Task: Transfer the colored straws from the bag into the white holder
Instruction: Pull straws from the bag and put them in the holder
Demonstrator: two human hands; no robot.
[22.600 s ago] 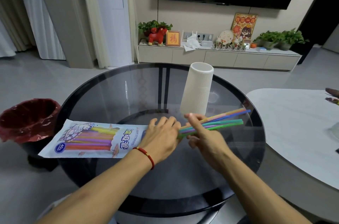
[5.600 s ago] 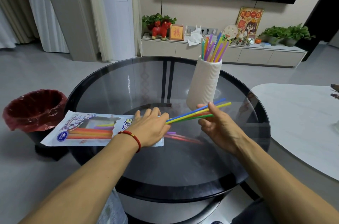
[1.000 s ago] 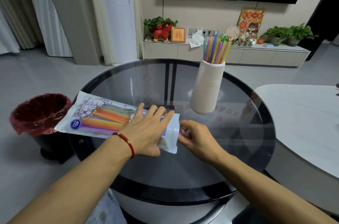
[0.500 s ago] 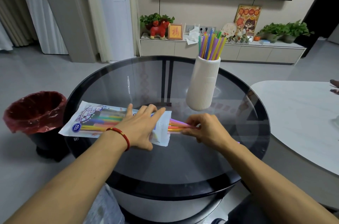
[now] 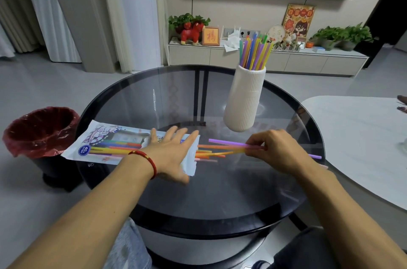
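- Right hand (image 5: 277,152) pinches a small bundle of straws (image 5: 226,147), purple, orange and yellow, lying nearly flat just above the glass table (image 5: 220,191); their left ends remain at the mouth of the bag (image 5: 114,145).
- Left hand (image 5: 169,154), fingers straight and spread, presses flat on the bag's open end; a red cord circles the wrist.
- The bag lies flat at the table's left side, more coloured straws visible inside.
- White holder (image 5: 245,101), ribbed, stands upright beyond the right hand, well apart from the bag, already holding upright straws.
- Red-lined bin (image 5: 37,129) stands on the floor, left of the table.
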